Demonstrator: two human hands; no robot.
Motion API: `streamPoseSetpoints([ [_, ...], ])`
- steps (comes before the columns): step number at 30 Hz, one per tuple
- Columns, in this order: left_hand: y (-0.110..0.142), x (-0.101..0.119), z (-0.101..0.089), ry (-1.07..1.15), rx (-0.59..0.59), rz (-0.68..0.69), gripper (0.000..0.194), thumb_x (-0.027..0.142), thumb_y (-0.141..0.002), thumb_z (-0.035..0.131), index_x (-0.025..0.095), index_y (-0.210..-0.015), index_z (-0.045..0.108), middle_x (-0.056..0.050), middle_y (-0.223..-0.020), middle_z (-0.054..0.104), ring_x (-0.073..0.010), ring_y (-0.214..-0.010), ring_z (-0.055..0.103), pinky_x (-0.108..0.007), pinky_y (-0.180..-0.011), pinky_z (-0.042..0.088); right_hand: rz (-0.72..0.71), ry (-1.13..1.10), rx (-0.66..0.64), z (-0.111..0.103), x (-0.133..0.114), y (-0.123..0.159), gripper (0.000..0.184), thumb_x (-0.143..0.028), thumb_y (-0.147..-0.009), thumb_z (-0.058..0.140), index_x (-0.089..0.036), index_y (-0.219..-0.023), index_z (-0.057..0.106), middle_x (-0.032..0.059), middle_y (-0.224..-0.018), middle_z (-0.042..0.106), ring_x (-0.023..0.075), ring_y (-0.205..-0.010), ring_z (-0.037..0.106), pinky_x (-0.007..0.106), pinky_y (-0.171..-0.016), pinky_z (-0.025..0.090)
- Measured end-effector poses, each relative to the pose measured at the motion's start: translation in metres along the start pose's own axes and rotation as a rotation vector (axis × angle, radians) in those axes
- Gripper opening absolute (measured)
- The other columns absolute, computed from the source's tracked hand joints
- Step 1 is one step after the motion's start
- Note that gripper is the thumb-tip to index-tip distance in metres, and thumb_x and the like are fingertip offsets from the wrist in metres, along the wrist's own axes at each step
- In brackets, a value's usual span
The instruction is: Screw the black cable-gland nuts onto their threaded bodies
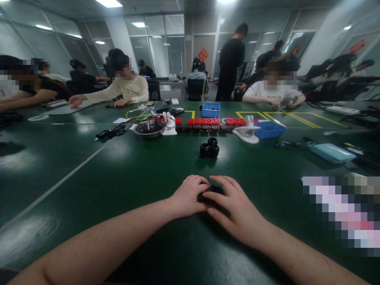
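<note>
A dark rounded object (218,189) lies on the green bench (142,170) between the two hands, mostly covered, so its long axis cannot be read. The left hand (188,196) meets its left side, fingers bent inward, though whether they grip it cannot be told; the right hand (239,206) arches over its right side, fingers spread, not clenched. Neither is clearly nearer. Straight beyond the hands, well apart from them, sit three glossy black rings (209,148), grouped together. Farther off, a metal bowl (148,133) and a white clip (247,133) flank red blocks (204,121).
</note>
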State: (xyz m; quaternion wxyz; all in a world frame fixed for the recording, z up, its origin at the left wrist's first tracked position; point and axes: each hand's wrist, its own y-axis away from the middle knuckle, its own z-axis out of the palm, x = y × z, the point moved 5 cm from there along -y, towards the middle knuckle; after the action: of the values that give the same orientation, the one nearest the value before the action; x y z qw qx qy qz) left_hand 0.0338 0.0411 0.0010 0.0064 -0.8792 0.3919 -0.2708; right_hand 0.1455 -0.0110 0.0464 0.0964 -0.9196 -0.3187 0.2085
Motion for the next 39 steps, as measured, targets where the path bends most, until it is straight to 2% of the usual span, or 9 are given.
streamPoseSetpoints([
  [6,0.0,0.001,0.0,-0.001,-0.017,-0.003,0.035,0.036,-0.066,0.069,0.017,-0.094,0.061,-0.006,-0.109,0.054,-0.0226,-0.103,0.046,-0.039,-0.095,0.033,-0.001,-0.01,-0.003,-0.004,0.003,0.003,0.021,-0.026,-0.082,0.049,-0.026,-0.087,0.069,0.0082,-0.126,0.047,0.0287,-0.121,0.033,0.049,-0.094,0.035],
  [11,0.001,0.003,-0.003,0.025,-0.012,-0.01,0.037,0.045,-0.068,0.066,0.019,-0.094,0.06,-0.005,-0.106,0.054,-0.0222,-0.102,0.046,-0.039,-0.093,0.034,0.01,0.023,0.022,-0.01,0.008,0.002,0.027,-0.025,-0.083,0.048,-0.022,-0.068,0.07,0.0089,-0.119,0.053,0.0284,-0.118,0.037,0.053,-0.098,0.028],
  [14,0.0,0.003,-0.004,0.043,-0.012,-0.011,0.039,0.047,-0.066,0.067,0.02,-0.094,0.061,-0.004,-0.106,0.054,-0.0219,-0.102,0.046,-0.038,-0.092,0.035,0.031,0.044,0.035,-0.011,0.011,0.001,0.029,-0.026,-0.083,0.047,-0.022,-0.064,0.07,0.0084,-0.114,0.057,0.0283,-0.116,0.039,0.055,-0.097,0.027],
  [19,0.0,-0.001,-0.003,0.061,-0.017,-0.034,0.044,0.049,-0.064,0.068,0.02,-0.098,0.06,-0.005,-0.106,0.054,-0.0226,-0.103,0.045,-0.039,-0.093,0.035,0.092,0.115,0.036,-0.009,0.023,-0.001,0.033,-0.033,-0.085,0.044,-0.022,-0.068,0.07,0.0081,-0.113,0.058,0.0277,-0.113,0.042,0.056,-0.096,0.028],
  [22,0.0,0.0,-0.004,0.06,-0.028,-0.037,0.048,0.051,-0.064,0.067,0.02,-0.1,0.06,-0.005,-0.107,0.053,-0.0236,-0.104,0.044,-0.04,-0.094,0.034,0.179,0.172,0.039,-0.006,0.038,-0.001,0.033,-0.038,-0.087,0.04,-0.021,-0.09,0.068,0.0104,-0.118,0.054,0.0281,-0.112,0.043,0.056,-0.096,0.028],
  [24,0.0,0.001,-0.004,0.053,-0.038,-0.031,0.047,0.052,-0.064,0.067,0.02,-0.098,0.061,-0.006,-0.108,0.053,-0.0241,-0.105,0.044,-0.041,-0.094,0.034,0.234,0.189,0.043,-0.002,0.047,-0.002,0.039,-0.04,-0.088,0.036,-0.019,-0.111,0.059,0.0127,-0.122,0.051,0.0285,-0.114,0.043,0.057,-0.095,0.028],
  [26,0.0,0.002,-0.004,0.048,-0.041,-0.025,0.046,0.052,-0.064,0.067,0.02,-0.098,0.061,-0.006,-0.108,0.053,-0.0243,-0.105,0.044,-0.041,-0.094,0.034,0.264,0.175,0.037,0.001,0.053,-0.002,0.044,-0.041,-0.088,0.035,-0.016,-0.118,0.053,0.0146,-0.124,0.049,0.0289,-0.115,0.042,0.056,-0.096,0.029],
  [33,0.001,0.0,-0.002,0.036,-0.028,-0.012,0.048,0.053,-0.065,0.067,0.02,-0.098,0.06,-0.006,-0.108,0.053,-0.0237,-0.104,0.045,-0.04,-0.094,0.033,0.17,-0.016,0.092,-0.005,0.041,-0.002,0.037,-0.036,-0.089,0.034,-0.015,-0.108,0.057,0.0125,-0.113,0.055,0.0235,-0.107,0.048,0.044,-0.09,0.04],
  [39,0.0,0.003,-0.003,0.026,-0.006,0.006,0.043,0.048,-0.066,0.067,0.02,-0.098,0.06,-0.005,-0.105,0.054,-0.0219,-0.101,0.046,-0.038,-0.093,0.034,0.134,-0.079,0.061,-0.003,0.021,-0.002,0.028,-0.029,-0.079,0.054,-0.015,-0.103,0.057,0.0099,-0.1,0.06,0.0221,-0.093,0.053,0.04,-0.08,0.046],
])
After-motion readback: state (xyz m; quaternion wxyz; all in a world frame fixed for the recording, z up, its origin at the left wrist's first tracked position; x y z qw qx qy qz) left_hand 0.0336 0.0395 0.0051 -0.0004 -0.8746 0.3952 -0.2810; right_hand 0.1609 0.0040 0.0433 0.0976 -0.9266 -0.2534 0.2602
